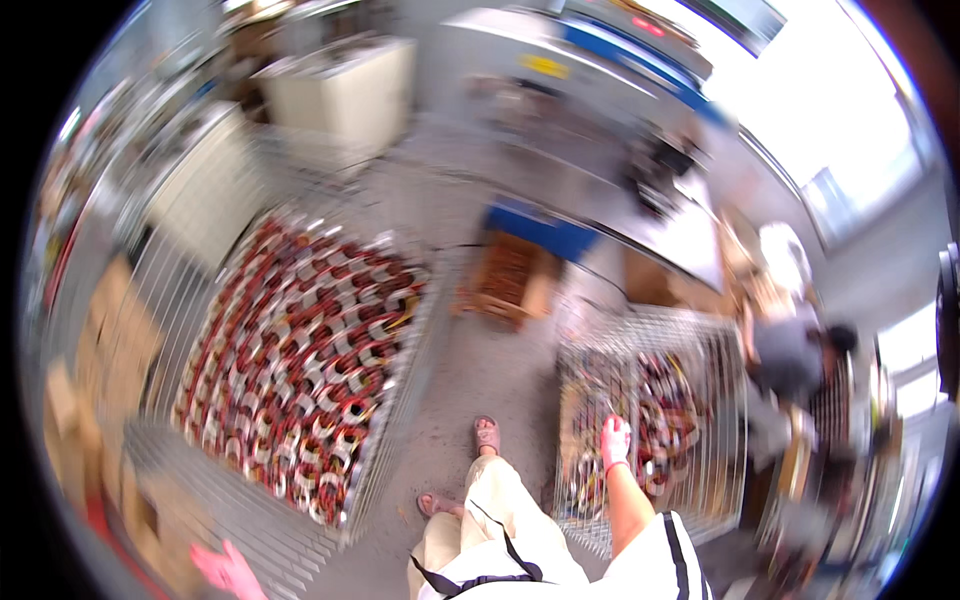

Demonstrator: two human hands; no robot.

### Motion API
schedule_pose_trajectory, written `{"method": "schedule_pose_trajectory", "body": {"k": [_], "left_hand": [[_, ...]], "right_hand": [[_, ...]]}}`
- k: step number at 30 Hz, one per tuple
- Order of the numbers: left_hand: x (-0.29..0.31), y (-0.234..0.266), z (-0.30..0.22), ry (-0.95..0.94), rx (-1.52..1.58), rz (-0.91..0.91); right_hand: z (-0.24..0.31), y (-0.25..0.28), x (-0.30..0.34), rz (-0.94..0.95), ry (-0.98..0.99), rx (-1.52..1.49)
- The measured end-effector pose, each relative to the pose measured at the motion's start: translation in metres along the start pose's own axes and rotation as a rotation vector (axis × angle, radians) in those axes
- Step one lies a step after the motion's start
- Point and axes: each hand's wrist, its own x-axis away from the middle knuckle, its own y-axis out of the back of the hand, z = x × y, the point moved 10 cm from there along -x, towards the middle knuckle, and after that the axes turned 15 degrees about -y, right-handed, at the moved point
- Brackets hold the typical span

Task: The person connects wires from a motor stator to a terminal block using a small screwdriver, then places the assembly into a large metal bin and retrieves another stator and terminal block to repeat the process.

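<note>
Black stripes (677, 555) mark the short sleeve (645, 552) of a white top (615, 582), worn with cream trousers (510, 510), black waist straps (432, 578), pinkish sandals (487, 436) and what look like pink gloves (616, 442).

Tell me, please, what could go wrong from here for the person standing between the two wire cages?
The right hand is at the right wire cage, so its bars might scrape the wrist. The pink sandals stand between that cage and the left wire cage; a sideways step could knock a foot on either. The brown box on the floor ahead might trip someone walking forward.
</note>
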Motion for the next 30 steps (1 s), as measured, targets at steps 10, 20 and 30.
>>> {"method": "schedule_pose_trajectory", "body": {"k": [10,20,30], "left_hand": [[-0.054,0.181,-0.631,-0.779,1.209,0.384],[0.048,0.3,-1.113,-1.259,1.279,0.337],[0.097,0.275,-1.211,-1.3,0.777,0.113]], "right_hand": [[-0.258,0.127,-0.079,-0.278,-0.632,-0.306],[-0.358,-0.033,-0.252,0.0,-0.857,-1.021],[-0.339,-0.006,-0.462,0.063,-0.37,0.764]]}}
